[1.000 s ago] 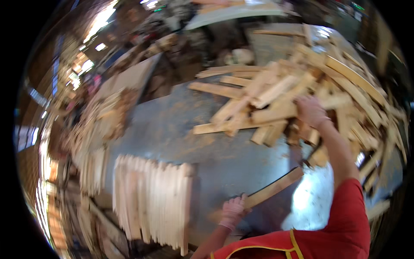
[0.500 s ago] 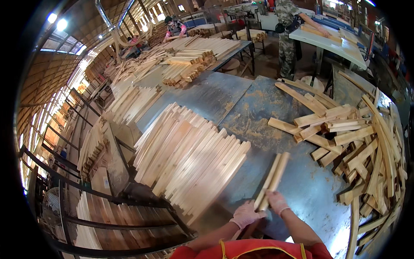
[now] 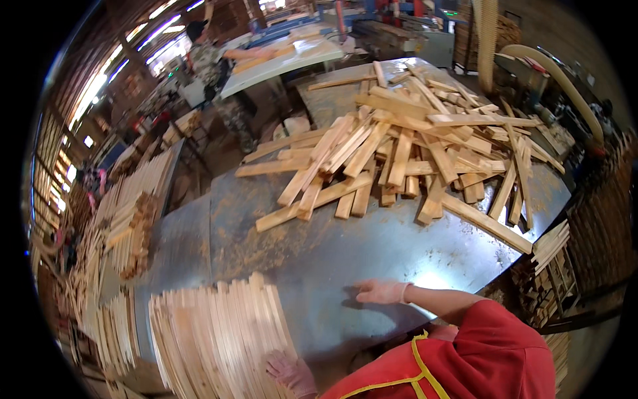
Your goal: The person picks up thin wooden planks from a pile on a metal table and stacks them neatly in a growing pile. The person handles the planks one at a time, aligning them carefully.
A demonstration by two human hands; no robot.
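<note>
My left hand [image 3: 290,374], in a pale pinkish glove, rests against the right edge of a row of light wooden strips [image 3: 216,329] laid side by side. Its fingers are spread and touch the near part of the outermost strips. My right hand [image 3: 381,291], gloved too, reaches out over the metal tabletop [image 3: 316,266] with nothing in it and its fingers apart. Beyond it lies a big jumbled pile of wooden strips [image 3: 405,156], crossing each other at all angles.
A person in camouflage clothes [image 3: 222,86] stands across by a white table [image 3: 286,72]. Stacked strips [image 3: 129,239] sit at the far left, with a further row [image 3: 116,332] nearer. A ribbed hose [image 3: 485,46] hangs at the back right. More wood [image 3: 551,266] is stacked beyond the table's right edge.
The view has swung right toward the jumbled pile. Both hands have let go of the two strips they held. They moved apart, the left to the row, the right over the tabletop.
</note>
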